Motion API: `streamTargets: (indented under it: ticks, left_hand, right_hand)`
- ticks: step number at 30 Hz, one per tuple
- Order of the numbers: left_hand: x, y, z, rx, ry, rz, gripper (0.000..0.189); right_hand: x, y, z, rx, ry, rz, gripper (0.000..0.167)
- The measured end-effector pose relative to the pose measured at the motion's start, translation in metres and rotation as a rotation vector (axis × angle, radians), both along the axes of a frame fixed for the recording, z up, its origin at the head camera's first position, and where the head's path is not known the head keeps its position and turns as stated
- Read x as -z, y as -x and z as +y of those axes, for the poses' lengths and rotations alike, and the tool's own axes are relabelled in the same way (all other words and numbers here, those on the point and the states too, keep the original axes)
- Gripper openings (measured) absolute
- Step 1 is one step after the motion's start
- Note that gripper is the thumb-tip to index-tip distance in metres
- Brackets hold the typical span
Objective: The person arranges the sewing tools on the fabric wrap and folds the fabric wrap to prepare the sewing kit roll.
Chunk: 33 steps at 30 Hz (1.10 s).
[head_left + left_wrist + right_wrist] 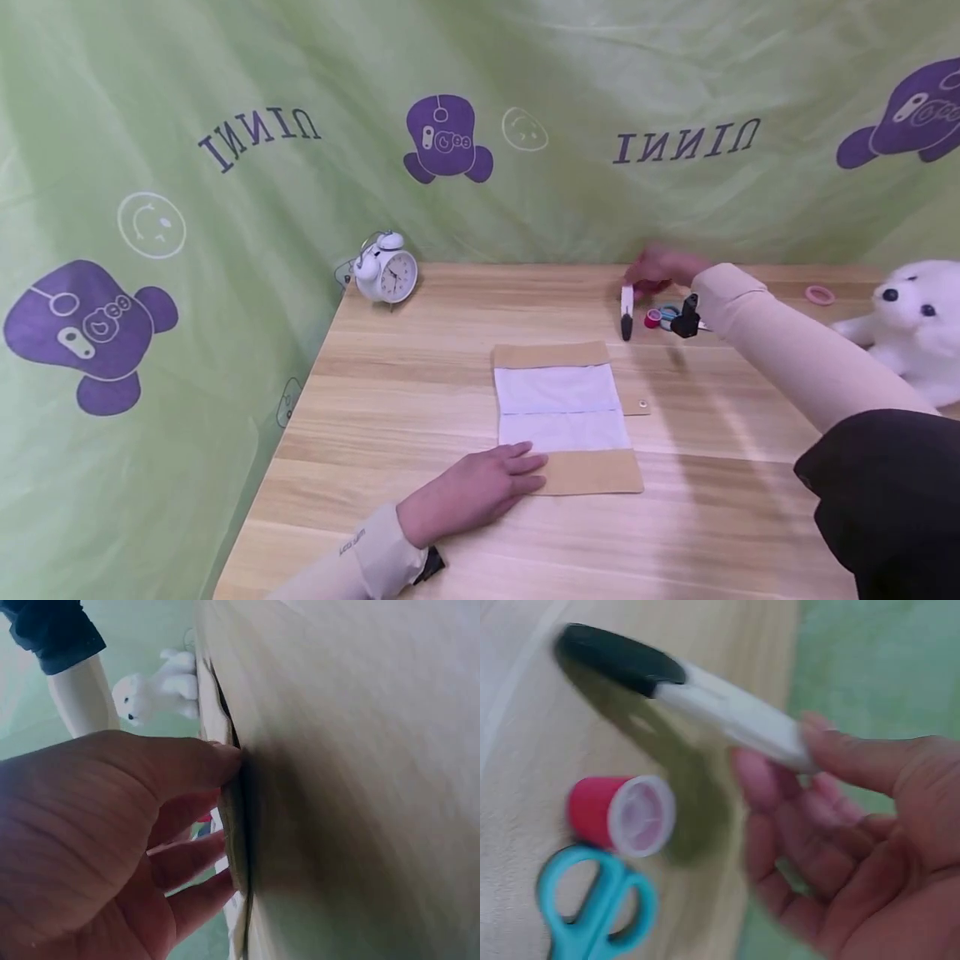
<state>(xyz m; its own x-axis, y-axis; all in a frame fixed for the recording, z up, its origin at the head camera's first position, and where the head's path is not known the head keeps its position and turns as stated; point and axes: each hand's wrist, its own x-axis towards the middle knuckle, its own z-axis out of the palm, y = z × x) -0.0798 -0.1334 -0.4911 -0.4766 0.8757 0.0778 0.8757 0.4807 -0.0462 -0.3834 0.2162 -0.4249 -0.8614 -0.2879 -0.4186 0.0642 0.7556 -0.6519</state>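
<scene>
In the head view, my left hand [480, 492] rests with its fingers on the near tan flap of an unfolded cloth case [561, 392] with a white lining. A small tab with a snap sticks out on its right side. The left wrist view shows the thumb and fingers along the edge of that flap [234, 855]. Toward the back of the table, my right hand [855, 847] pinches one end of a slim white tool [735, 712] with a black tip, between thumb and fingers. This tool is tilted above the table; its exact kind is unclear.
Near the right hand lie a red thread spool [600, 814] and blue-handled scissors [592, 900]. A pink ring [820, 295] and a white plush bear [918, 333] are on the right. A white alarm clock [387, 271] stands at the back left, before a green curtain [315, 192].
</scene>
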Motion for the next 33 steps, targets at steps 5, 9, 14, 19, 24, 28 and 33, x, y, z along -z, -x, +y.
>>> streamTargets:
  ticks: [5, 9, 14, 19, 24, 28, 33]
  left_hand:
    - [-0.011, 0.014, -0.011, -0.093, -0.103, -0.185, 0.041]
    - [-0.024, 0.044, -0.032, -0.269, -0.221, -0.299, 0.052]
    - [-0.017, 0.086, -0.051, -0.396, -0.243, -0.346, 0.079]
    - [0.004, 0.108, -0.051, -0.408, -0.107, -0.376, 0.117]
    - [0.015, 0.113, -0.046, -0.435, 0.026, -0.376, 0.136]
    - [0.013, 0.114, -0.042, -0.449, 0.086, -0.347, 0.139]
    - [0.005, 0.116, -0.031, -0.456, 0.138, -0.407, 0.138]
  right_hand:
    - [-0.041, -0.013, -0.010, 0.130, 0.324, 0.270, 0.024]
    - [-0.078, -0.030, -0.015, 0.183, 0.553, 0.429, 0.027]
    - [-0.108, -0.053, -0.021, 0.174, 0.689, 0.577, 0.021]
    - [-0.114, -0.079, -0.027, 0.220, 0.667, 0.619, 0.019]
    - [-0.104, -0.101, -0.037, 0.220, 0.610, 0.622, 0.023]
    - [-0.095, -0.110, -0.047, 0.225, 0.594, 0.568, 0.025]
    - [-0.084, -0.114, -0.065, 0.167, 0.514, 0.499, 0.026]
